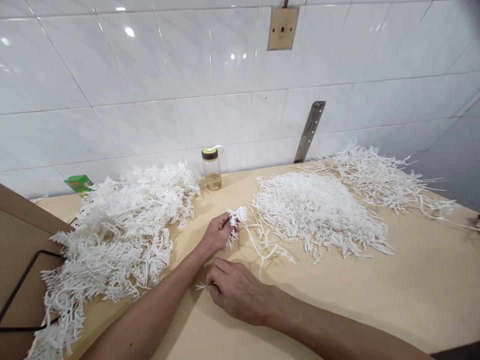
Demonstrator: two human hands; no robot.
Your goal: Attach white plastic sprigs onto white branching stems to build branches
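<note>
1. Biggest thing here: the white tiled wall [150, 60], right behind the bottle [212, 172], which is my landmark.
2. Then the pale wood-look table [423, 270]; the bottle stands upright on it.
3. Huge messy heap of white branching strands [123, 235], left of the bottle and spilling well toward the camera.
4. Flatter pile of white pieces [318, 212], off to the bottle's right.
5. Looser, stringier pile [382, 175], even further right of the bottle.
6. Right hand [238, 290]: well in front of the bottle, fingers curled, thumb and finger pinching a tiny white sprig [201, 286] whose splayed tips poke out.
7. Left hand [219, 233]: also in front of the bottle but closer to it, gripping a small frilly white bunch [238, 215] just to the bottle's right on the near side.
8. One loose branched piece [262, 257], in front and right of the bottle, near both hands.
9. Little green box [79, 184], way left of the bottle, partly hidden by that huge heap.
</note>
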